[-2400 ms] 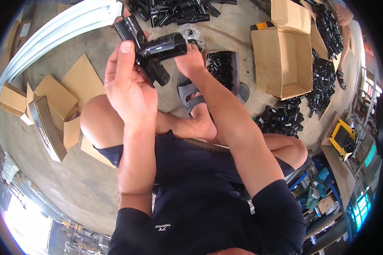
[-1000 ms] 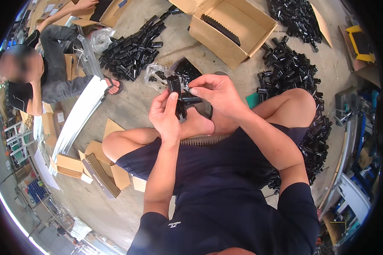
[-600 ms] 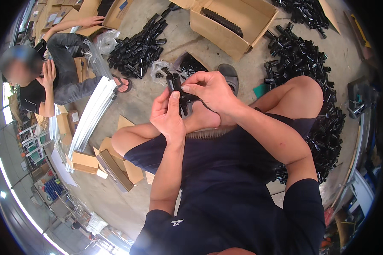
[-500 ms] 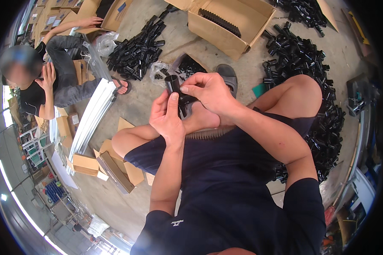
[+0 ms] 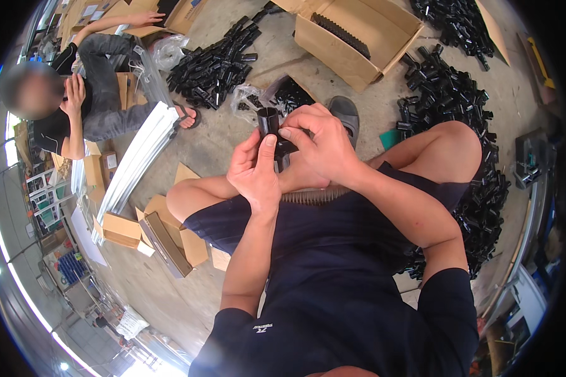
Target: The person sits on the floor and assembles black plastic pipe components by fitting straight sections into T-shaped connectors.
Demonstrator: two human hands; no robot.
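My left hand [image 5: 255,168] grips a glossy black tubular pipe fitting [image 5: 268,119], its round open end facing up and its side branch partly covered by my hands. The thumb lies along the front of the tube. Close against the fitting's right side, my right hand [image 5: 326,143] is closed in a pinch, thumb and forefinger together. Whatever sits between those fingertips is too small or hidden to name. Just beyond my hands lie an opened bag of small black parts [image 5: 290,94] and a crumpled clear plastic bag [image 5: 244,100].
Piles of black fittings lie at far left [image 5: 210,69] and along my right [image 5: 449,100]. An open cardboard box [image 5: 333,60] stands ahead, near a grey sandal [image 5: 344,113]. Leftward are white long profiles [image 5: 138,160], small cartons [image 5: 122,229] and a seated co-worker [image 5: 107,116].
The whole view has shifted slightly, so most things sit a little further right. Both my hands stay at the fitting, the right fingers still pinched at its side.
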